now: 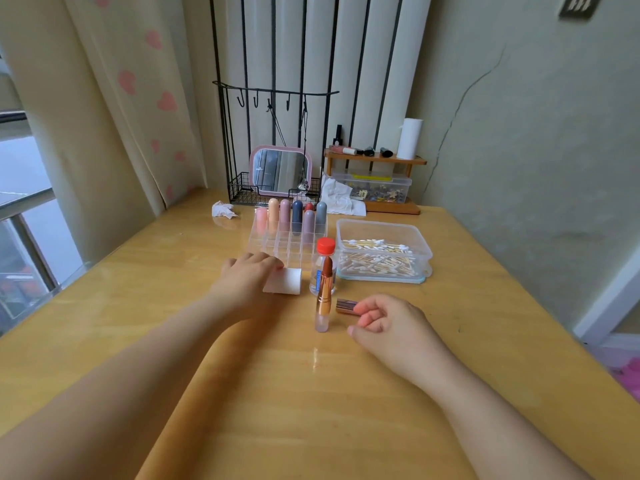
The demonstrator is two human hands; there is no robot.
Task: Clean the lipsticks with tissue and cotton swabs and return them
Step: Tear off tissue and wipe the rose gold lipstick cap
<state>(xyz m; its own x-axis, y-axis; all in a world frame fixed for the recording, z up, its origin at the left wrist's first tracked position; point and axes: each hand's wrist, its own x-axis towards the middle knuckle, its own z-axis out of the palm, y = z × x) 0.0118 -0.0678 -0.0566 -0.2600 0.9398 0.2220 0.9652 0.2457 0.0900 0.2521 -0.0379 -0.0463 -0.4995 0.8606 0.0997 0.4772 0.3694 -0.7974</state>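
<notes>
Brown uncapped lipstick [324, 295] upright between hands: left [246, 283] pinching tissue [284, 280], right [388, 323] grasping cap [346, 306].

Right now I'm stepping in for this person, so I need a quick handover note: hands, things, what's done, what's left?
Left hand pinches a folded tissue on the table.
Right hand holds the lipstick cap.
The open lipstick stands upright between the hands, bullet extended, in front of a red-capped bottle.
Swabs lie in the tub on the right.
Seven lipsticks stand in the organizer.
Left: wipe this one, cap it, return it. Whether the others are cleaned, I cannot tell.
</notes>
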